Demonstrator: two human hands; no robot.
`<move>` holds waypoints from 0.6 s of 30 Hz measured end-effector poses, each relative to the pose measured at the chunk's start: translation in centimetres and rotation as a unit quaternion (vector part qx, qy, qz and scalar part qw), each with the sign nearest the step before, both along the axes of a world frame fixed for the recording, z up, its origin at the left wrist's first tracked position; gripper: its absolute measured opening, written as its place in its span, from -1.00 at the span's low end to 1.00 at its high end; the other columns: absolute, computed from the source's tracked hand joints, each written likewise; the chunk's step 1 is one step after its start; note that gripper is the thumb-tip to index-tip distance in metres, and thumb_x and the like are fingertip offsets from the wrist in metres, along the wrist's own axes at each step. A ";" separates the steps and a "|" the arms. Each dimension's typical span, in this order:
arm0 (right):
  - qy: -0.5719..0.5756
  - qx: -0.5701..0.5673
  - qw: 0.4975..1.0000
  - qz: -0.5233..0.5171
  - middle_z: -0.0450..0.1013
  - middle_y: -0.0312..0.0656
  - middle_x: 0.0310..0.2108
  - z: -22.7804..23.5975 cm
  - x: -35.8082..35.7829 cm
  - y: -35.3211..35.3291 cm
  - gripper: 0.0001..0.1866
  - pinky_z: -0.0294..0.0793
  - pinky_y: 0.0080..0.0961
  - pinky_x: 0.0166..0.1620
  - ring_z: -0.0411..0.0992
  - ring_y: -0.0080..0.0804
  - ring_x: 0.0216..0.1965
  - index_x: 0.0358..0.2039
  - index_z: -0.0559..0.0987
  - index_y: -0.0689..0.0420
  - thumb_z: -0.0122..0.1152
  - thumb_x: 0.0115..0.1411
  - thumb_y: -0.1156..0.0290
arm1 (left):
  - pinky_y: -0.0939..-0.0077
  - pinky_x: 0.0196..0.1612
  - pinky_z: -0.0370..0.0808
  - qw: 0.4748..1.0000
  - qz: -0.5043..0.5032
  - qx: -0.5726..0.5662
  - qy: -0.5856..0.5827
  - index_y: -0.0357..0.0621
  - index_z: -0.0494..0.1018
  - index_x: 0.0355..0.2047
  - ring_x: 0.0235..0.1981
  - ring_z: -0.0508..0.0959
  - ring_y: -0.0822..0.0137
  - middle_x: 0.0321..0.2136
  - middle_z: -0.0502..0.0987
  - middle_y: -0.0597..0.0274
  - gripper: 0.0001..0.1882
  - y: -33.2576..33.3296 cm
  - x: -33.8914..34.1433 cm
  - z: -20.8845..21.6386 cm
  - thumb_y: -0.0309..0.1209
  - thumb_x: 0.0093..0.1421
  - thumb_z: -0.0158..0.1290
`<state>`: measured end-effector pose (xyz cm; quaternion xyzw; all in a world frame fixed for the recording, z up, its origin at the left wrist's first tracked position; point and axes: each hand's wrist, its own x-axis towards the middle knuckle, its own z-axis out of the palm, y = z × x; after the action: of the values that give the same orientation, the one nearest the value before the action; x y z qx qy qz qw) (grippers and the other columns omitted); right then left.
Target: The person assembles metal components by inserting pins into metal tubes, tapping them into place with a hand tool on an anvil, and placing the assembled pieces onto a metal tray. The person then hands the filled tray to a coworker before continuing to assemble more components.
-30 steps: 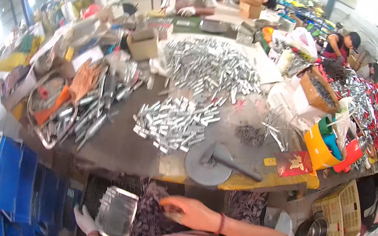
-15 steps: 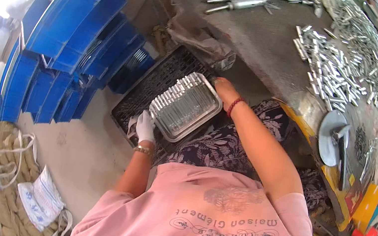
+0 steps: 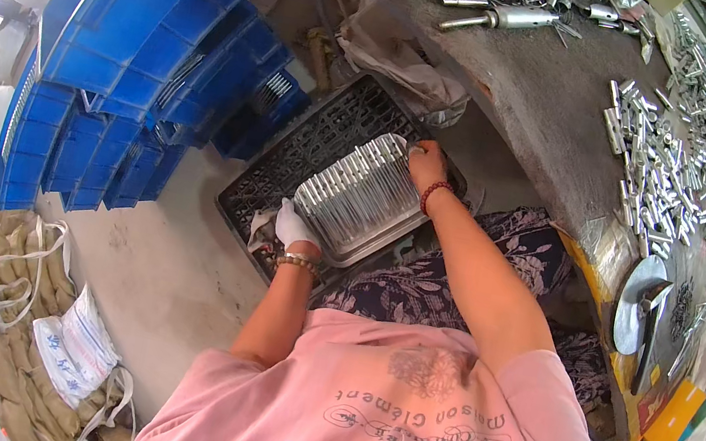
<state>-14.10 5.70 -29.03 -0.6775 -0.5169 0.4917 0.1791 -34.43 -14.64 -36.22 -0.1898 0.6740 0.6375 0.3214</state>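
Note:
A shallow metal tray (image 3: 379,245) is held between my two hands over a black plastic crate. Slim silvery metal rods (image 3: 353,190) lie side by side across it in a row. My left hand (image 3: 295,227), in a white glove, grips the tray's near left end, its fingers partly hidden. At the opposite end my bare right hand (image 3: 426,167), with a red bead bracelet at the wrist, is closed on the rim. Beneath the tray the black crate (image 3: 332,122) shows its lattice bottom. Something whitish, too unclear to name, lies in the crate beside my left hand.
Blue plastic bins (image 3: 122,57) are stacked at left, some holding metal rods. On the right, a workbench (image 3: 545,94) bears a heap of short metal tubes (image 3: 664,171), metal tools and a round metal disc (image 3: 638,304). Tan sacks (image 3: 13,302) lie on the floor at lower left.
The view has shifted a little. Still held by both hands, the tray shows its rods spread more evenly across it, and its tilt looks different.

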 end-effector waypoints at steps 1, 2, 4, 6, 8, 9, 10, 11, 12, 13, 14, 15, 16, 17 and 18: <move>-0.007 0.000 1.000 -0.008 0.59 0.15 0.14 -1.4 0.8 0.7 -0.60 0.46 -0.07 0.29 0.53 0.21 0.19 0.10 0.63 0.19 0.07 0.35 0.31 | 0.18 0.15 0.50 1.000 0.022 -0.009 0.001 -0.29 0.60 0.03 -0.06 0.61 0.16 0.00 0.68 0.14 -0.48 1.4 1.8 1.7 -0.04 0.57 -0.08; 0.023 -0.004 1.000 0.015 0.59 0.15 0.13 -3.3 1.8 2.0 -0.62 0.46 -0.04 0.29 0.52 0.21 0.20 0.06 0.64 0.21 0.07 0.35 0.31 | 0.25 0.13 0.49 0.999 0.042 -0.013 0.006 -0.30 0.61 0.00 -0.08 0.59 0.21 -0.01 0.67 0.12 -0.52 2.9 3.0 3.1 -0.09 0.55 -0.05; 0.056 -0.005 0.998 0.037 0.60 0.15 0.12 -6.0 3.5 4.2 -0.63 0.46 -0.02 0.28 0.52 0.21 0.20 0.02 0.66 0.23 0.06 0.36 0.30 | 0.24 0.14 0.50 0.997 0.028 0.062 -0.032 -0.27 0.62 -0.03 -0.10 0.61 0.20 -0.05 0.69 0.13 -0.54 4.1 3.4 3.7 -0.11 0.55 -0.07; 0.103 -0.042 0.994 0.020 0.61 0.11 0.09 -6.8 4.8 5.7 -0.65 0.49 -0.09 0.23 0.54 0.13 0.19 -0.02 0.67 0.24 0.03 0.37 0.33 | 0.23 0.11 0.55 0.985 0.022 0.161 -0.058 -0.18 0.65 -0.10 -0.14 0.66 0.17 -0.15 0.74 0.15 -0.58 4.7 2.9 2.9 -0.17 0.54 -0.12; 0.176 -0.123 0.976 -0.042 0.63 0.07 0.04 -2.5 0.2 1.1 -0.68 0.51 -0.12 0.17 0.56 0.07 0.13 -0.08 0.68 0.25 0.03 0.37 0.35 | 0.24 0.09 0.55 0.988 0.074 0.134 -0.035 -0.17 0.65 -0.13 -0.15 0.66 0.17 -0.16 0.73 0.15 -0.59 0.6 0.7 2.1 -0.17 0.55 -0.12; 0.232 -0.173 0.947 -0.136 0.65 0.04 -0.02 0.1 -0.7 -0.3 -0.69 0.53 -0.16 0.11 0.58 0.00 0.08 -0.14 0.68 0.26 0.03 0.38 0.36 | 0.24 0.08 0.56 0.987 0.093 0.130 -0.031 -0.16 0.64 -0.15 -0.15 0.67 0.17 -0.16 0.73 0.15 -0.59 -0.3 0.7 2.9 -0.17 0.55 -0.13; 0.230 -0.168 0.948 -0.143 0.65 0.04 -0.02 0.1 0.2 0.0 -0.69 0.53 -0.16 0.11 0.58 0.00 0.08 -0.14 0.68 0.26 0.03 0.38 0.36 | 0.24 0.08 0.56 0.986 0.088 0.135 -0.052 -0.15 0.63 -0.17 -0.15 0.67 0.16 -0.19 0.72 0.16 -0.59 0.9 2.0 4.9 -0.16 0.55 -0.13; 0.234 -0.143 0.953 -0.128 0.65 0.00 -0.06 0.0 1.1 0.2 -0.70 0.52 -0.19 0.05 0.58 -0.07 0.01 -0.14 0.68 0.26 0.03 0.38 0.36 | 0.24 0.08 0.56 0.985 0.081 0.137 -0.058 -0.15 0.63 -0.17 -0.15 0.67 0.16 -0.19 0.72 0.16 -0.59 1.3 2.4 4.8 -0.16 0.55 -0.13; 0.242 -0.121 0.957 -0.107 0.64 -0.03 -0.10 -0.1 1.2 0.1 -0.70 0.52 -0.22 0.00 0.58 -0.13 -0.05 -0.14 0.67 0.26 0.03 0.39 0.36 | 0.24 0.09 0.56 0.985 0.071 0.142 -0.063 -0.15 0.63 -0.16 -0.13 0.67 0.17 -0.18 0.72 0.16 -0.59 0.8 1.9 5.0 -0.16 0.54 -0.13; 0.244 -0.116 0.957 -0.111 0.64 -0.03 -0.10 -0.5 1.6 0.3 -0.70 0.52 -0.22 0.00 0.58 -0.13 -0.05 -0.14 0.67 0.26 0.03 0.39 0.36 | 0.24 0.11 0.56 0.985 0.056 0.148 -0.070 -0.15 0.63 -0.15 -0.12 0.67 0.17 -0.17 0.72 0.15 -0.59 0.7 1.5 4.6 -0.15 0.54 -0.12; 0.258 -0.116 0.956 -0.084 0.63 -0.05 -0.13 -0.7 1.7 0.3 -0.71 0.51 -0.22 -0.01 0.57 -0.20 -0.08 -0.15 0.67 0.25 0.04 0.39 0.35 | 0.26 0.14 0.54 0.985 0.040 0.160 -0.042 -0.17 0.63 -0.09 -0.08 0.67 0.18 -0.10 0.72 0.13 -0.58 -0.2 0.2 3.0 -0.14 0.53 -0.11; 0.260 -0.114 0.957 -0.066 0.62 -0.07 -0.15 -1.5 2.8 0.6 -0.73 0.51 -0.22 -0.03 0.55 -0.26 -0.11 -0.16 0.67 0.24 0.06 0.39 0.35 | 0.26 0.14 0.54 0.985 0.030 0.163 -0.050 -0.17 0.63 -0.09 -0.08 0.67 0.18 -0.10 0.72 0.13 -0.58 0.2 0.6 3.1 -0.14 0.53 -0.11; 0.231 -0.067 0.970 -0.039 0.62 -0.13 -0.15 -0.7 3.0 0.3 -0.74 0.51 -0.26 -0.02 0.54 -0.33 -0.10 -0.10 0.68 0.22 0.08 0.40 0.39 | 0.27 0.15 0.53 0.986 0.031 0.155 -0.051 -0.20 0.63 -0.06 -0.05 0.66 0.17 -0.06 0.71 0.11 -0.58 0.0 0.8 4.5 -0.14 0.53 -0.11; 0.230 -0.059 0.971 -0.040 0.62 -0.13 -0.15 -0.1 3.3 -0.2 -0.74 0.51 -0.26 -0.02 0.54 -0.33 -0.10 -0.10 0.68 0.22 0.08 0.40 0.39 | 0.27 0.17 0.52 0.987 0.032 0.147 -0.052 -0.24 0.62 -0.02 -0.03 0.66 0.17 -0.03 0.70 0.09 -0.57 0.0 0.9 5.9 -0.14 0.53 -0.10; 0.308 -0.124 0.940 -0.077 0.62 -0.14 -0.18 1.6 2.7 -1.0 -0.76 0.55 -0.29 -0.03 0.55 -0.33 -0.16 -0.12 0.68 0.21 0.04 0.41 0.44 | 0.26 0.19 0.52 0.992 0.049 0.112 -0.018 -0.30 0.60 0.04 0.02 0.65 0.14 0.00 0.69 0.04 -0.53 -0.6 0.3 7.5 -0.14 0.53 -0.10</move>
<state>-11.40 4.70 -27.40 -0.5474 -0.3177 0.7211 0.2818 -34.15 -15.23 -28.71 -0.1964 0.5825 0.7205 0.3209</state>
